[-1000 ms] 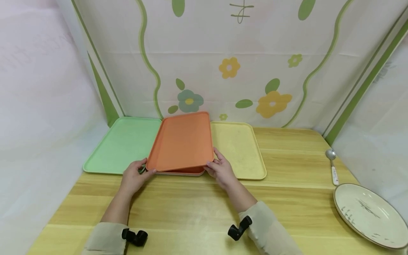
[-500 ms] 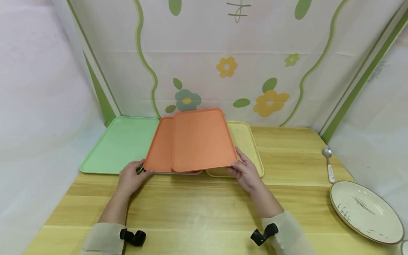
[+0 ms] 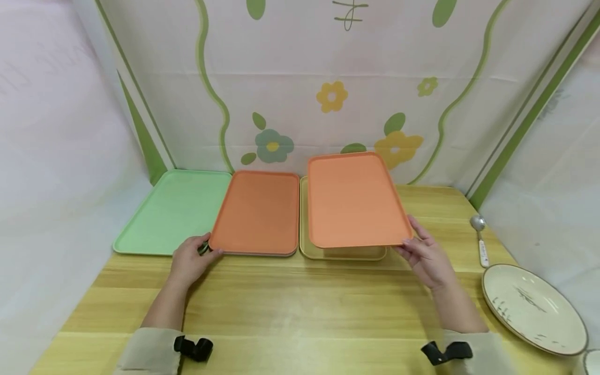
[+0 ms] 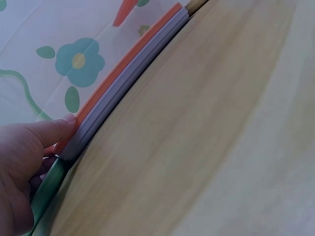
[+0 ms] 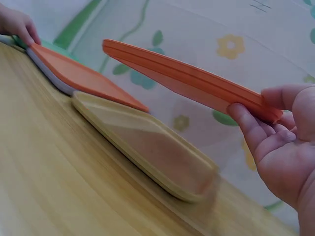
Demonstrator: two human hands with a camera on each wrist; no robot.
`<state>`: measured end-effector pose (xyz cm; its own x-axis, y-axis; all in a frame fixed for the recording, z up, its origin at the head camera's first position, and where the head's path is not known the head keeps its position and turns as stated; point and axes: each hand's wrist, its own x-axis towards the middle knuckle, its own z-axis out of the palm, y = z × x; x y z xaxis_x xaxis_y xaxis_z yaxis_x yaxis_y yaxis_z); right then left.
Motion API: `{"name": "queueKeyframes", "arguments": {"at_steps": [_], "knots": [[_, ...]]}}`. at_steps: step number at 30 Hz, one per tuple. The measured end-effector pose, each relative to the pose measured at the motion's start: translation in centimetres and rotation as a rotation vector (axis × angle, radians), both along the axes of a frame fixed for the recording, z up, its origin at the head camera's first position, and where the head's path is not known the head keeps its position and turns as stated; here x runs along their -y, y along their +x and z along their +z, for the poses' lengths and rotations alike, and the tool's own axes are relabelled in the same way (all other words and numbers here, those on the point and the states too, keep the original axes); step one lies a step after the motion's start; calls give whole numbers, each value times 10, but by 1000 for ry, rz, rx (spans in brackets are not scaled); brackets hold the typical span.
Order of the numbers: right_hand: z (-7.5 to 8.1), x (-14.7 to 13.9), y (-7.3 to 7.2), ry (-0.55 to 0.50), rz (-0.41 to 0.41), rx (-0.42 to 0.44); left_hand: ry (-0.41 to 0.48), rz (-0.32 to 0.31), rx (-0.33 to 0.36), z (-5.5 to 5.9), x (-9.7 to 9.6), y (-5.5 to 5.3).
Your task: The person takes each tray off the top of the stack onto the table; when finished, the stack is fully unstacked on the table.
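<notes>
My right hand (image 3: 427,259) pinches the near right corner of an orange tray (image 3: 357,200), thumb above and fingers beneath. In the right wrist view this tray hangs tilted in the air, apart from the yellow tray (image 5: 147,147) below it. My left hand (image 3: 191,260) holds the near left corner of another orange tray (image 3: 258,211), its thumb (image 4: 61,129) on the rim. Under that one a lilac-grey tray (image 4: 133,76) shows at the edge in the left wrist view. The fingers of that hand are partly hidden. A green tray (image 3: 175,208) lies just left.
On the right of the wooden table (image 3: 300,312) lie a spoon (image 3: 479,242) with a white handle and a large patterned plate (image 3: 534,307). A white rim (image 3: 591,362) shows at the lower right corner. A flowered cloth (image 3: 281,67) hangs behind the trays.
My right hand has carried the upper orange tray rightward off the middle stack and over the yellow tray. The left hand has stayed at the stack's corner.
</notes>
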<state>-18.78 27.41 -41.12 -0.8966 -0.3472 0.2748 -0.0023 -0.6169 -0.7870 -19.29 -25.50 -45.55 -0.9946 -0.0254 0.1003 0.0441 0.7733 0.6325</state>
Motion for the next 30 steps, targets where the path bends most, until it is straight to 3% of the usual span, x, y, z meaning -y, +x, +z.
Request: {"name": "queueKeyframes", "arguments": {"at_steps": [4, 15, 21, 30], "knots": [[4, -33, 4, -10, 54, -49, -6, 0, -2, 1, 0, 0], [10, -110, 14, -61, 110, 2, 5, 7, 17, 1, 0, 0], [8, -140, 12, -67, 143, -12, 8, 9, 7, 1, 0, 0], [-1, -174, 9, -52, 200, 73, 23, 11, 23, 1, -1, 1]]}}
